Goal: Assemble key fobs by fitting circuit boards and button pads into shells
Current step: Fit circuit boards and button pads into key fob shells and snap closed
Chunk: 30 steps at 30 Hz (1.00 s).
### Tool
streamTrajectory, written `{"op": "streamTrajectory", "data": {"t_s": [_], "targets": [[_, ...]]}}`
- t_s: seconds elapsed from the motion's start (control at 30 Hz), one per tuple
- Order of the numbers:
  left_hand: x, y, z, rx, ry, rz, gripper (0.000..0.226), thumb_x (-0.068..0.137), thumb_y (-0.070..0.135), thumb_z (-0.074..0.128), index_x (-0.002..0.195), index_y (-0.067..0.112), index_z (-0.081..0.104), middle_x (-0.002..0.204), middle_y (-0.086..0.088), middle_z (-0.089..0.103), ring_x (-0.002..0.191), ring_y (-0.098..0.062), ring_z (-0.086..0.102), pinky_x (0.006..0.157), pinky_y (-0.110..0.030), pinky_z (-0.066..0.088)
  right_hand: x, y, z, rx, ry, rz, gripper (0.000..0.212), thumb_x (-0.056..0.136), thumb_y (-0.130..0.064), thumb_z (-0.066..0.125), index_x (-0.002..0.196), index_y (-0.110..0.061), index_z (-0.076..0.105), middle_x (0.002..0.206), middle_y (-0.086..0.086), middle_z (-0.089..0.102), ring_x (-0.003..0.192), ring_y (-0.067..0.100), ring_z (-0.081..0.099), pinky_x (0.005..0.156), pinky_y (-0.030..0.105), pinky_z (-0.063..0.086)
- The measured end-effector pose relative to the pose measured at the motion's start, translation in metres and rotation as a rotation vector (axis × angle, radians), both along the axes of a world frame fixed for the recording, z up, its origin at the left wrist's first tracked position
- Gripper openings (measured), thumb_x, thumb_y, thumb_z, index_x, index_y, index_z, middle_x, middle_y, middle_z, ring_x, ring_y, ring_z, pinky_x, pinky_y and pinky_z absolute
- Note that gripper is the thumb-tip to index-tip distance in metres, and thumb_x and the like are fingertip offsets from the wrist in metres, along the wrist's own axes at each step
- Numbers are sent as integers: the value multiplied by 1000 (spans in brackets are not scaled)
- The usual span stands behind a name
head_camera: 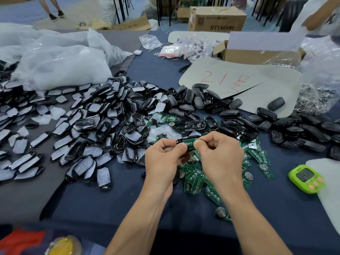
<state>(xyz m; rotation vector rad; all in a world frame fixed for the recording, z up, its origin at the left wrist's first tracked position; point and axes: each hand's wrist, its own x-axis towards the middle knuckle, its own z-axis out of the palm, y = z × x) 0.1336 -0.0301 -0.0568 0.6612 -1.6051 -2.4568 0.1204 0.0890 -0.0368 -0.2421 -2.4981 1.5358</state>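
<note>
Both hands hold one black key fob shell [189, 142] with a green circuit board seated in it, a little above the table. My left hand [163, 159] pinches its left end and my right hand [219, 157] pinches its right end. Under and right of the hands lies a pile of green circuit boards [196, 181] with round button contacts. To the left spreads a heap of black shell frames with white button pads [88, 126]. Black back shells [298, 129] are piled to the right.
A green digital timer [306, 178] sits at the right edge. Grey card with red writing [239, 80], an open cardboard box [257, 52], bags of metal parts [316, 96] and white plastic bags [55, 61] fill the far table. Another person's arm [320, 17] is at top right.
</note>
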Motion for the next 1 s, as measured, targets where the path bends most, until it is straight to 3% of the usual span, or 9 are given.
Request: {"op": "streamTrajectory", "data": {"t_s": [0.23, 0.4, 0.47, 0.57, 0.7, 0.77, 0.87, 0.9, 1.0], "targets": [[1, -4, -4, -114, 10, 8, 23, 84, -8, 78, 81, 9, 64, 60, -4, 67, 62, -22, 73, 61, -27, 60, 2, 0, -1, 27, 47, 23, 19, 83, -24, 79, 66, -27, 71, 61, -20, 68, 60, 0, 63, 56, 8, 43], [2, -8, 2, -264, 70, -60, 20, 68, 9, 78, 69, 26, 67, 60, -5, 61, 58, -20, 64, 64, -33, 60, 8, -3, -7, 72, 109, -51, 20, 77, -40, 82, 81, -32, 64, 55, -16, 64, 55, 2, 61, 59, 10, 42], [4, -13, 3, -201, 85, -89, 22, 68, 6, 77, 69, 27, 69, 62, -10, 64, 60, -23, 69, 66, -31, 62, 10, 1, -12, 123, 66, -17, 25, 79, -52, 74, 87, -37, 57, 60, -15, 64, 53, 6, 57, 58, 21, 44], [5, -16, 2, -130, 86, -164, 24, 70, 5, 76, 73, 29, 73, 69, -14, 74, 64, -26, 76, 64, -30, 62, 9, 5, -17, -109, -4, 159, 6, 90, -35, 72, 90, -37, 66, 70, -15, 67, 58, 4, 56, 59, 23, 43], [5, -24, -4, -503, 23, -307, 29, 71, 26, 73, 92, 45, 81, 80, 2, 80, 77, -19, 78, 73, -40, 65, 1, 10, -17, -267, -37, 273, 21, 87, -4, 75, 82, -24, 74, 64, -7, 69, 51, 3, 53, 57, 26, 44], [5, -34, -5, -720, 54, -427, 28, 74, 37, 71, 95, 54, 78, 87, 16, 80, 82, -7, 75, 79, -38, 63, -6, 12, -13, -194, -60, 370, 19, 85, -5, 77, 76, -21, 74, 60, -5, 69, 48, 5, 53, 51, 27, 44], [2, -46, -3, -730, 39, -484, 26, 78, 33, 71, 89, 55, 78, 81, 13, 79, 74, -9, 76, 72, -33, 61, -16, 4, -7, -75, -82, 409, 6, 78, -19, 81, 75, -22, 77, 63, -1, 73, 54, 22, 64, 58, 43, 58], [-1, -49, -5, -750, 13, -432, 24, 79, 30, 72, 85, 52, 78, 76, 10, 79, 71, -13, 77, 69, -33, 62, -20, -1, -7, -21, -75, 379, 4, 77, -23, 82, 75, -24, 78, 63, -2, 73, 56, 24, 67, 60, 40, 59], [-6, -63, -10, -657, -68, -176, 18, 91, 9, 73, 92, 25, 81, 69, 5, 78, 64, -14, 77, 59, -26, 61, -35, -21, -10, 127, -21, 313, 2, 82, -26, 80, 84, -27, 80, 62, -13, 72, 56, 2, 64, 59, 12, 48]]}}
